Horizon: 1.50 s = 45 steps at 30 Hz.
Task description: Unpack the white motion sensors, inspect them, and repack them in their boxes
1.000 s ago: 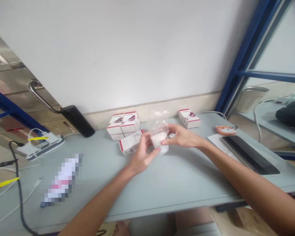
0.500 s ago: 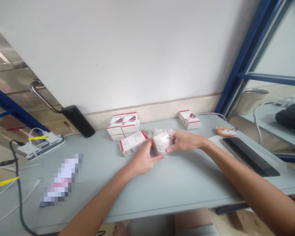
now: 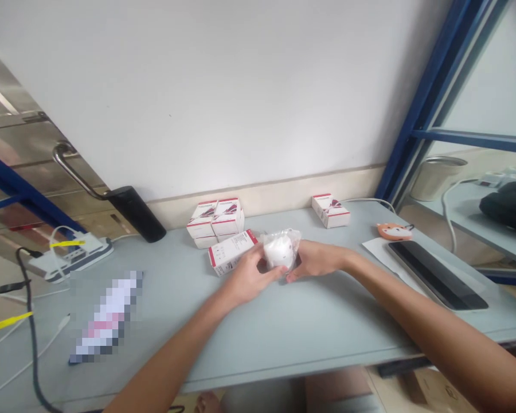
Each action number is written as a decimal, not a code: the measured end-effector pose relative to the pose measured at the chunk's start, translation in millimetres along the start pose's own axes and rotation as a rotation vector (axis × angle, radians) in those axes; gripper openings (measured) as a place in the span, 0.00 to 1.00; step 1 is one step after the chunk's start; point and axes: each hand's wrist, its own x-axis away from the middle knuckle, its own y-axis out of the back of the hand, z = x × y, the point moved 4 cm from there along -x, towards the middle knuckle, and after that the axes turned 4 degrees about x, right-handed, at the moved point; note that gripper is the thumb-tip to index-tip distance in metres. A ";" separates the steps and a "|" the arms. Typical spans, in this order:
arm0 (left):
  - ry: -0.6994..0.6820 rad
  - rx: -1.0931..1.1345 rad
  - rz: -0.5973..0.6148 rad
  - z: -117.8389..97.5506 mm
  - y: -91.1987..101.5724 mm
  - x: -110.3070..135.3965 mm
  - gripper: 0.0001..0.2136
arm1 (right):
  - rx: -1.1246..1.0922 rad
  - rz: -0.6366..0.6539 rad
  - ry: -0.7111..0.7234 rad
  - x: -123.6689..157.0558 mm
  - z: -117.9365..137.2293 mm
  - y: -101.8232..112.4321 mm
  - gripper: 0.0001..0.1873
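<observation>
A rounded white device in a clear plastic bag (image 3: 279, 251) is between my two hands, over the middle of the table. My left hand (image 3: 253, 272) holds it from the left, its thumb across the lower front and the other fingers partly hidden behind. From the right, my right hand (image 3: 316, 259) is closed against the side of the bag, thumb low and fingers partly out of sight. Just left of the device lies a white and red carton (image 3: 232, 252), close behind my left hand. What exactly the device is, I cannot tell.
Several small white and red boxes (image 3: 215, 221) are stacked by the wall; another box (image 3: 331, 211) sits farther right. A smartphone (image 3: 438, 275) and an orange animal-shaped item (image 3: 394, 231) lie at right. At left are a black cylinder (image 3: 137, 215), a power strip (image 3: 75, 255) and cables.
The bagged device has turned slightly and come a little to the left. My right hand has shifted lower along its side, and my left thumb now lies across its front.
</observation>
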 end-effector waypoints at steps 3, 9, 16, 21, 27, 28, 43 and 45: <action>-0.032 0.105 -0.104 -5.0 4.7 -0.2 0.20 | -0.018 -0.065 -0.020 0.2 3.6 4.1 0.34; 0.136 0.617 -0.322 -6.6 14.8 -2.2 0.23 | -0.102 -0.207 -0.054 0.9 13.8 18.0 0.18; 0.115 0.945 -0.399 -5.6 20.7 -6.2 0.18 | -0.428 -0.380 -0.033 1.3 24.0 12.9 0.22; 0.089 0.900 -0.408 -12.6 19.5 -5.2 0.24 | -0.821 -0.343 0.002 -11.9 21.9 -12.8 0.29; -0.013 0.749 -0.311 -14.7 24.4 -5.9 0.48 | -0.913 -0.643 -0.003 -11.8 19.1 -11.4 0.22; -0.052 0.683 -0.287 -13.6 26.2 -6.0 0.50 | -0.951 -0.655 -0.025 -9.9 19.6 -9.0 0.21; -0.750 -0.634 -0.318 -31.2 52.7 6.6 0.21 | -0.046 -0.904 -0.103 3.4 11.5 7.6 0.20; -0.611 -0.505 -0.294 -29.6 51.9 4.5 0.20 | -0.018 -0.900 -0.115 2.0 8.3 6.9 0.21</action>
